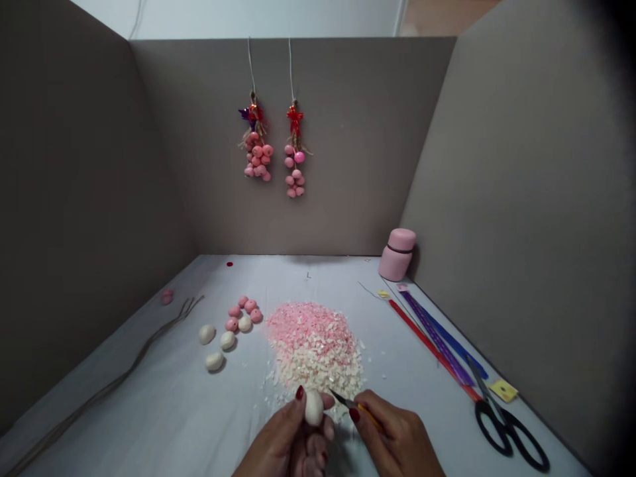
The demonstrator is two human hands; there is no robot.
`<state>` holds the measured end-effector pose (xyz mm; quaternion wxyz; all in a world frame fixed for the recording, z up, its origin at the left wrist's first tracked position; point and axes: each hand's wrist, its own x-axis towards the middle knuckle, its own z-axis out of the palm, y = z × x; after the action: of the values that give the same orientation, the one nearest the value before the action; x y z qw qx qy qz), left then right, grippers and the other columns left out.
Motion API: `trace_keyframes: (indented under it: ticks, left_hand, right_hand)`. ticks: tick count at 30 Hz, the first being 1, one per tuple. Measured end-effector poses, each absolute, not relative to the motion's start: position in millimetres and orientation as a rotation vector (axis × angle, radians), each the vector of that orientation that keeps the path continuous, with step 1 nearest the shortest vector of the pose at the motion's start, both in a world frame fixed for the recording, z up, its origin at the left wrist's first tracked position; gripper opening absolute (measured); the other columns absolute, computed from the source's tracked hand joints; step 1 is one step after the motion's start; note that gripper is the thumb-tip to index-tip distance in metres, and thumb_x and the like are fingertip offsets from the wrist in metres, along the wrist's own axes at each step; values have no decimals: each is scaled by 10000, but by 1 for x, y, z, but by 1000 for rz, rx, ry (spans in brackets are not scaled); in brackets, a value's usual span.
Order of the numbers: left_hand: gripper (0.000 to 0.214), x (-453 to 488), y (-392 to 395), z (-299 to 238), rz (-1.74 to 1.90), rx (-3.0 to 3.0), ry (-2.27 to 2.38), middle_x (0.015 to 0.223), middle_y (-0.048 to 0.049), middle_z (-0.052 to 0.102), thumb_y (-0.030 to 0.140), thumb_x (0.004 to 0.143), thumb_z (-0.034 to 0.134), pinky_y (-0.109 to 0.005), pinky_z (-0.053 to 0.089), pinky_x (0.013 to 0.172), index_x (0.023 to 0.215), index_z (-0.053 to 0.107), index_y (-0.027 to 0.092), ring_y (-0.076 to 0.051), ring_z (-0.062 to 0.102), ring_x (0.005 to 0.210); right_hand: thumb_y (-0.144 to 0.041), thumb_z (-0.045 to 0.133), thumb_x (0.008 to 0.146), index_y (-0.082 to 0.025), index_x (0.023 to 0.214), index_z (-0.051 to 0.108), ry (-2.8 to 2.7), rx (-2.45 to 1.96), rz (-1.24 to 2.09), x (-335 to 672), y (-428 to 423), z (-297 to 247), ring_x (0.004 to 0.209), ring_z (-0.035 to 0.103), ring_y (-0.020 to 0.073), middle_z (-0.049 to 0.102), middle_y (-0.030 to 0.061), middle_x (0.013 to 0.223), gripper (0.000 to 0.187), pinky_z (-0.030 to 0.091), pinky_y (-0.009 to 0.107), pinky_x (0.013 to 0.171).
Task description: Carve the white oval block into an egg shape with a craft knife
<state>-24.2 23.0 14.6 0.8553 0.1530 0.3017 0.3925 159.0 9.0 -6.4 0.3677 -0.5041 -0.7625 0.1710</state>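
My left hand point(293, 440) is closed round a small white foam ball point(313, 407), pinching it between thumb and fingers near the bottom edge. My right hand point(395, 437) grips a thin blade tool with a yellow handle point(355, 404), its tip pointing at the ball. Just beyond both hands lies a heap of pink and white shavings point(315, 344).
Pink balls point(244, 310) and white balls point(218, 344) lie to the left of the heap, with thin stalks point(124, 364) further left. Ribbons point(437, 338), black scissors point(501, 417) and a pink jar point(396, 254) sit at the right. Two strings of pink balls point(275, 149) hang on the back wall.
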Motion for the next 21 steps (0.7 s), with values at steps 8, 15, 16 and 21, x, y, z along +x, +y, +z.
trace_keyframes:
  ticks: [8,15,16,21]
  left_hand:
    - [403,-26,18,2,893,549,655,624,26,606,468,674,766,-164,288,456,958,712,186,-48,487,495]
    - [404,-27,12,0,826,896,681,755,31,529,525,748,674,-262,268,586,1001,589,222,-102,403,622]
    - [393,-27,12,1,807,932,674,750,39,502,529,767,652,-267,251,581,999,567,223,-100,374,617]
    - [362,-29,14,-2,784,1117,656,815,15,491,532,829,564,-301,279,639,995,516,214,-135,377,693]
  right_hand:
    - [-385,351,999,-220,720,508,-1973,-1290,457,157,8,-3,509,532,119,527,-35,589,361,361,195,502]
    - [-297,406,958,-214,735,522,-2102,-1149,452,157,5,1,532,552,122,567,-18,617,265,373,196,519]
    - [-291,409,955,-212,736,523,-2122,-1137,447,157,5,2,534,553,121,569,-17,618,260,373,196,520]
    - [-313,395,961,-202,728,537,-2160,-1174,423,157,7,3,538,559,126,577,-8,619,295,367,208,517]
